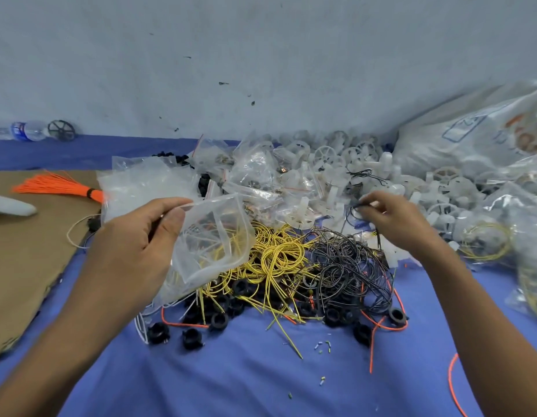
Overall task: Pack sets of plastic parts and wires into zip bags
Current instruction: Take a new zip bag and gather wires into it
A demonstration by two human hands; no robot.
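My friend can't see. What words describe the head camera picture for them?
A left hand holds a clear zip bag while the right hand pinches a thin black wire. Below, yellow wires and black wires lie tangled on a blue cloth, with white plastic wheels behind.

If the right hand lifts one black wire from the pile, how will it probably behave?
Probably floppy: the black wires lie in loose curls. It likely drags neighbours along, since the coils are tangled. Likely light: the right hand pinches one with fingertips only.
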